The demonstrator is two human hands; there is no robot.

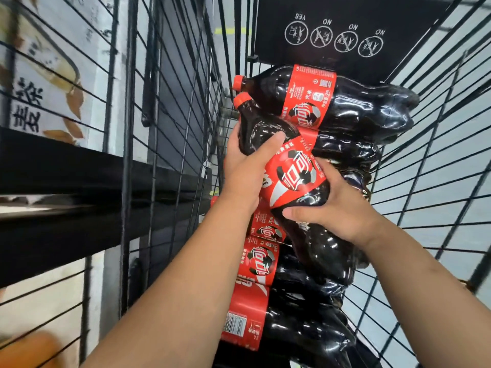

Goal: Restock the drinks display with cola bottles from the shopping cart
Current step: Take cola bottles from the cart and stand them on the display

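Observation:
Several large cola bottles with red labels and red caps lie stacked inside the black wire shopping cart. Both hands grip one cola bottle that lies tilted on top of the pile, its cap pointing up and left. My left hand wraps the bottle's shoulder just below the neck. My right hand clasps its lower body beneath the label. Another bottle lies behind it, near the cart's far end. More bottles lie under my forearms.
A black child-seat flap with white warning icons stands at the cart's far end. A black shelf edge of a display runs along the left, outside the cart's wire side. A carton with printed characters sits above that shelf.

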